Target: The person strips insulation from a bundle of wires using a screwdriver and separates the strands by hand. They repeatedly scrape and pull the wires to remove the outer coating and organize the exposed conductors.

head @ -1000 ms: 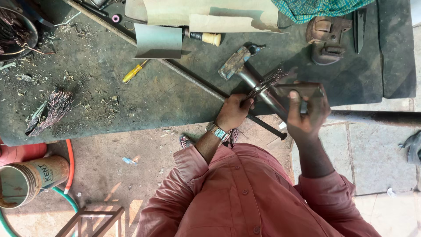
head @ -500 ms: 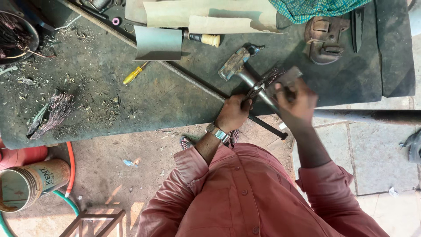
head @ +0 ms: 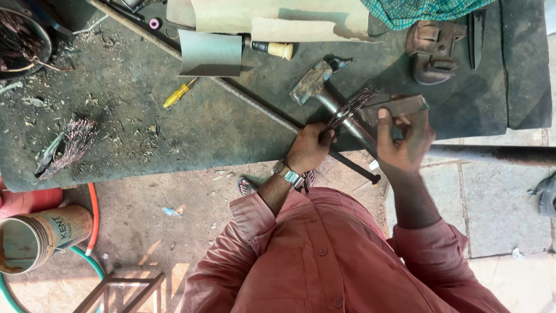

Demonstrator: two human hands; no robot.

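Right now I see my left hand (head: 310, 148) closed around a bundle of thin wires (head: 347, 109) at the near edge of the dark surface (head: 174, 133), wire ends fanning out away from me. My right hand (head: 405, 142) grips a flat rusty metal piece (head: 399, 106), thumb pressed on its face, just right of the wires and touching or nearly touching them, hard to tell which. Taking the wires as landmark: a hammer (head: 315, 81) lies just beyond them, its handle running under both hands. A long thin rod (head: 243, 98) crosses diagonally to their left. Further left sits a yellow-handled screwdriver (head: 176, 95), and well left a loose tuft of wire strands (head: 72, 142). Beyond and left, a grey metal sheet (head: 209, 53) and rolled paper (head: 278, 20). Beyond and right, a rusty clamp-like tool (head: 431, 49). Below left, on the floor, a tin can (head: 37, 237) beside a hose (head: 92, 214).
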